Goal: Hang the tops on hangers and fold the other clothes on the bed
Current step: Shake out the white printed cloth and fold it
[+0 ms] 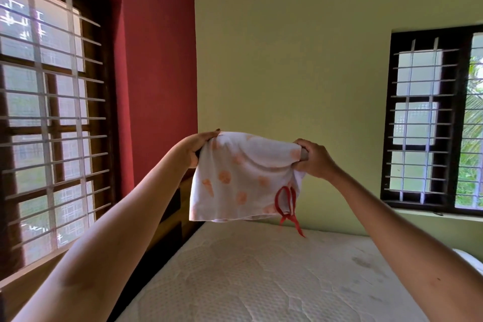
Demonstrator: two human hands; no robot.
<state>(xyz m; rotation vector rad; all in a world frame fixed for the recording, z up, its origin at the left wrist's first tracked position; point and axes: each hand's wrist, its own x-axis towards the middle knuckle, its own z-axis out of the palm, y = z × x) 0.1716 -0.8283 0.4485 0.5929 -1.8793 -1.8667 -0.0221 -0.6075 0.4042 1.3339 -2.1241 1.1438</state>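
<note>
Both hands point(198, 146) point(315, 158) hold white garment point(235, 178) stretched horiz., hem down.

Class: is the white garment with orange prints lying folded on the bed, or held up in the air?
Held up: the garment hangs between left hand and right hand, clear above the mattress.

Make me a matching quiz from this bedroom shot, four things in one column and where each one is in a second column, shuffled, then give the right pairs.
Column one:
1. white garment with orange prints
2. red drawstring
3. white quilted mattress
4. dark red wall

Column two:
A. lying flat below the raised arms
B. held up between the left hand and right hand
C. behind the barred window on the left
D. dangling from the garment's lower right corner

Pairs: 1-B, 2-D, 3-A, 4-C
</note>
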